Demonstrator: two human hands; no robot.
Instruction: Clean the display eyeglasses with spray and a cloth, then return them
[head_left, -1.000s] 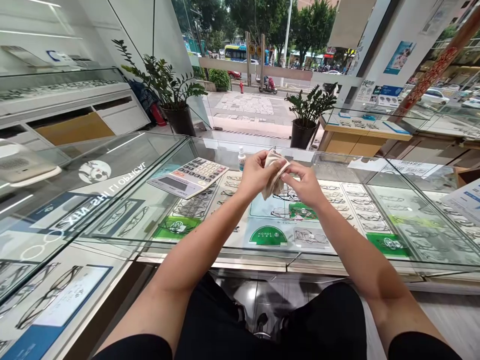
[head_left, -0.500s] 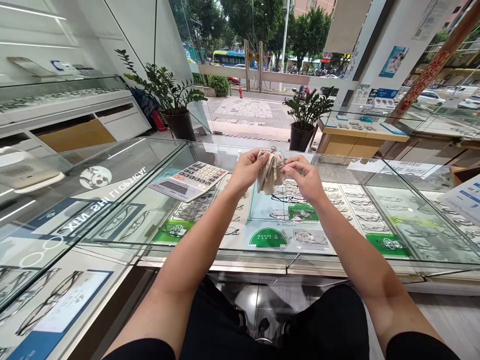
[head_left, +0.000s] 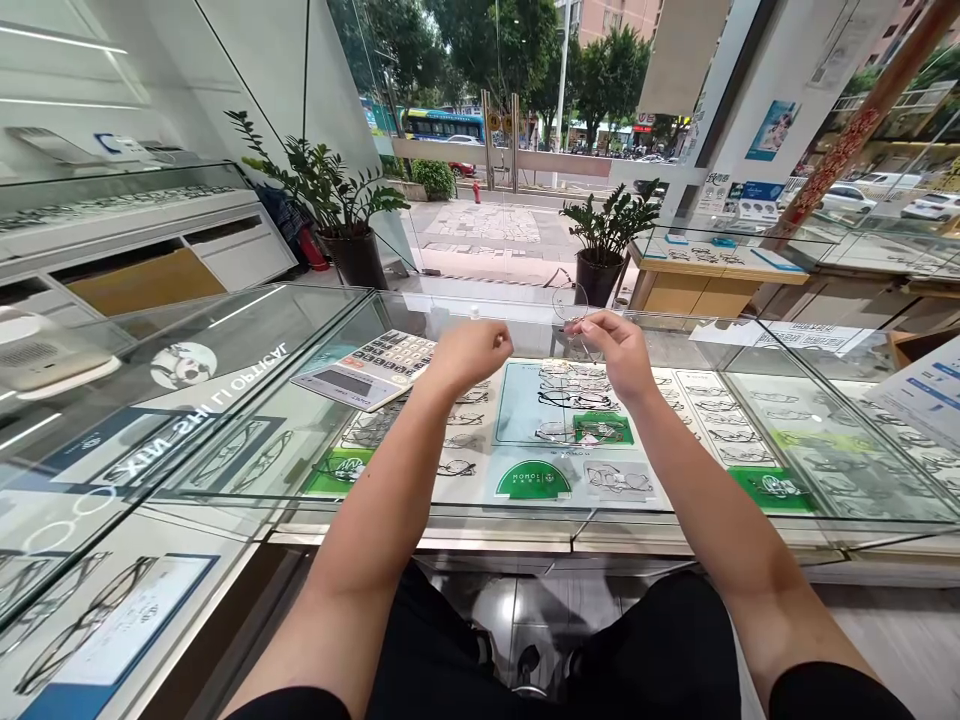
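My right hand pinches a pair of thin-rimmed eyeglasses above the glass counter, its round lens upright and clear of the fingers. My left hand is curled with the back towards me, apart from the glasses. Whatever it may hold is hidden, and no cloth shows. Close to the left wrist, a calculator lies on the counter top. Below both hands, rows of spectacle frames show through the glass. Just behind the left hand stands a small white object, too small to name.
The glass display counter spans the front, with a green half-round sign inside. Potted plants stand by the window. White papers lie at the right, and a pale device sits at the left.
The cloth that my left hand held against the glasses is out of sight. My left hand has moved left and turned over, away from the glasses. My right hand still holds them.
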